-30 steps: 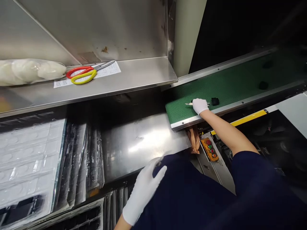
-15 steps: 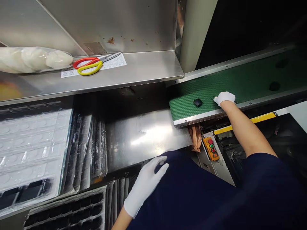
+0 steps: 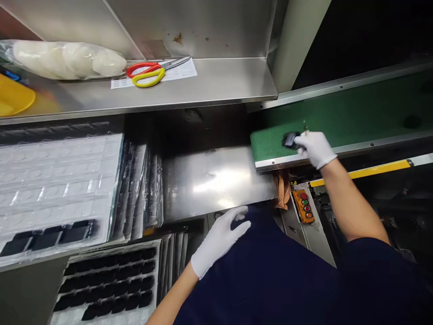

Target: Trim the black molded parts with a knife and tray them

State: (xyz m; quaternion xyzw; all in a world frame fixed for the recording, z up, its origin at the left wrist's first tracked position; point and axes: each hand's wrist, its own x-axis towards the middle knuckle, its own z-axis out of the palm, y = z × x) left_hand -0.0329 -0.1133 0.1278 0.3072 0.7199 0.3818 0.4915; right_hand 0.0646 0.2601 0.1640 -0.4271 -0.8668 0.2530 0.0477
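Observation:
My right hand [image 3: 316,148], in a white glove, is over the near end of the green conveyor belt [image 3: 365,115]. Its fingertips are closed on a small black square part [image 3: 290,140], which is blurred by motion. My left hand [image 3: 221,237], gloved too, hangs in front of my dark blue shirt, thumb and fingers apart, holding nothing. At the left, a clear plastic tray [image 3: 67,176] lies on a stack and has a few black parts [image 3: 45,238] along its near edge. Below it, a second tray [image 3: 69,316] bears several rows of black parts [image 3: 115,277].
A steel shelf [image 3: 219,88] carries red-and-yellow scissors [image 3: 149,74] on a printed sheet, a bag of white round items [image 3: 71,59] and a yellow container [image 3: 15,97]. A steel surface [image 3: 216,176] lies before the belt. An orange button box [image 3: 303,206] sits below the belt.
My right hand has moved left along the belt to the black part and closed its fingertips on it. The view has shifted leftward; my left hand keeps its pose.

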